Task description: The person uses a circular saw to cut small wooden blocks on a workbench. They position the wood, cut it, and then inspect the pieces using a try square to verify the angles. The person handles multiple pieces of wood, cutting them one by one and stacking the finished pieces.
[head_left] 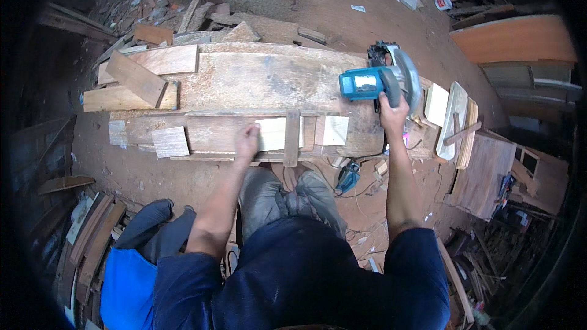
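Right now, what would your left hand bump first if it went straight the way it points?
Probably the pale wood piece beside it: the left hand points forward and slightly right. They may already touch; depth is unclear.

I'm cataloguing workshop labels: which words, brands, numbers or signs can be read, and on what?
No text is legible.
Saw: pale label, too small and blurred to read.
White bucket: red marking, too small to read.
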### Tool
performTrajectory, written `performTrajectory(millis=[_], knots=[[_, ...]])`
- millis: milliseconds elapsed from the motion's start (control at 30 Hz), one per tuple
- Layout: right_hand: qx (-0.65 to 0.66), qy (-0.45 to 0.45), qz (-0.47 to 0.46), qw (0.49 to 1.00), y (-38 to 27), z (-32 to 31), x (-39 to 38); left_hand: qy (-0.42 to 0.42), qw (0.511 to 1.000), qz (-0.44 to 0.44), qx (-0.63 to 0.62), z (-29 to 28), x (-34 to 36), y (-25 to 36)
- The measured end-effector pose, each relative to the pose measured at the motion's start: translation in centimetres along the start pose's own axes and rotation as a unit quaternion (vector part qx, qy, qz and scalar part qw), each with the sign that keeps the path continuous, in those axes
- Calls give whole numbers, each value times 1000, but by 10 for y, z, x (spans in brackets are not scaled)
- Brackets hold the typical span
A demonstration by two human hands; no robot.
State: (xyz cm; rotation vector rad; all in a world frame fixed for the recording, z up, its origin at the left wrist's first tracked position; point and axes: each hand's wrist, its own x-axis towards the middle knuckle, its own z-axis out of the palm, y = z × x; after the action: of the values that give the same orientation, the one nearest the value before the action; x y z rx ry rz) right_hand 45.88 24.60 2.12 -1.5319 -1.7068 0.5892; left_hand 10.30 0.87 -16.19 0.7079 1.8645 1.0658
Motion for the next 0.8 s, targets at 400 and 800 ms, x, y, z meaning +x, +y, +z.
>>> performTrajectory(millis=[400,800], knots=[[-201,-66,-102,972,35,4,-83,132,987,-76,-46,-104,-52,26],[-38,-223,190,955,65,57,-162,162,945,-142,-244,-33,-100,123]])
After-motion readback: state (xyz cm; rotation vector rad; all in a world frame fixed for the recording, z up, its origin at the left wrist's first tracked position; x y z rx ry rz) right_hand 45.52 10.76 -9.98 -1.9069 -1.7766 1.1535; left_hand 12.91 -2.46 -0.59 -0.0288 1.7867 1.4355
